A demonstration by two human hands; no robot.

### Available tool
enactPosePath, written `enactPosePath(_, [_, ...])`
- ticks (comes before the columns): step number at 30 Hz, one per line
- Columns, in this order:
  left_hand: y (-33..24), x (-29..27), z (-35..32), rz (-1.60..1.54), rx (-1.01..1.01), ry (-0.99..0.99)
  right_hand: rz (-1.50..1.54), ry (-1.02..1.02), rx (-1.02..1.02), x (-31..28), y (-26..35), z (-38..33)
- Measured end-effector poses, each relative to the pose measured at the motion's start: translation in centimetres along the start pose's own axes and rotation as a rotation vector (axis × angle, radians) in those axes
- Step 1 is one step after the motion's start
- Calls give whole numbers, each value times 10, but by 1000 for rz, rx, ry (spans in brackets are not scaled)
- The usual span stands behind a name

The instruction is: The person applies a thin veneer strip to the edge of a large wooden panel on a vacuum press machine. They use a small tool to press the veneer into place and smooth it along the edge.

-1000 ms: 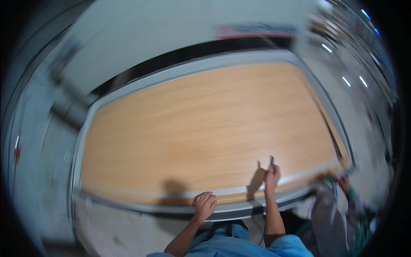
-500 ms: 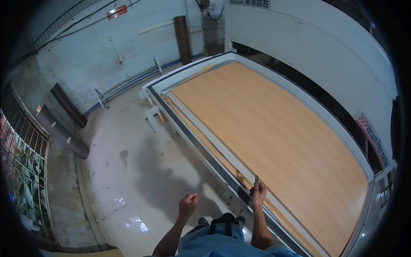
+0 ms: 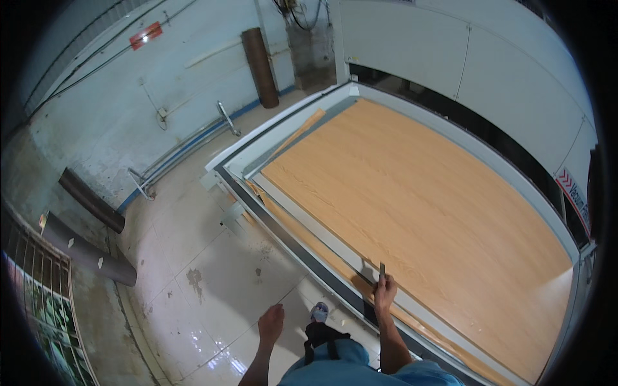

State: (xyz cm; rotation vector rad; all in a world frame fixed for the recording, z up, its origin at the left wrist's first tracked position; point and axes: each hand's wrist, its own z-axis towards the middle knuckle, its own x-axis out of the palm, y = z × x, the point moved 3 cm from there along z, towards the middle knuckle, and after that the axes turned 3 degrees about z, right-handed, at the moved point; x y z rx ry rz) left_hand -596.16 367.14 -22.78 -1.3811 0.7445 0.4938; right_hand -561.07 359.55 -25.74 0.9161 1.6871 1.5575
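Item: your right hand (image 3: 385,293), grip clamped on a thin blade (image 3: 382,270); the wood panel (image 3: 418,193) beside it risks gouging if the blade slips.

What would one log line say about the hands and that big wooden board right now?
right hand: grips thin dark tool at edge of wood-grain panel | left hand: empty, over tiled floor
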Motion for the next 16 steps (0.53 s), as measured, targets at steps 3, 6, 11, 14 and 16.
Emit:
enactPosePath(3, [-17,-8,80,20,3,81,173,58,-82,40,28,59])
enactPosePath(6, [-71,18,148,-47,96,91,106,-31,-61,27,63,108])
enactPosePath(11, [-183,106,288,-52,373,165,38,-196,-216,-25,81,201])
enactPosePath(14, [-215,138,383,150,490,273,-52,-304,-203,-22,76,228])
enactPosePath(16, [-232,158,451,289,502,306,-92,-361,-173,-12,70,250])
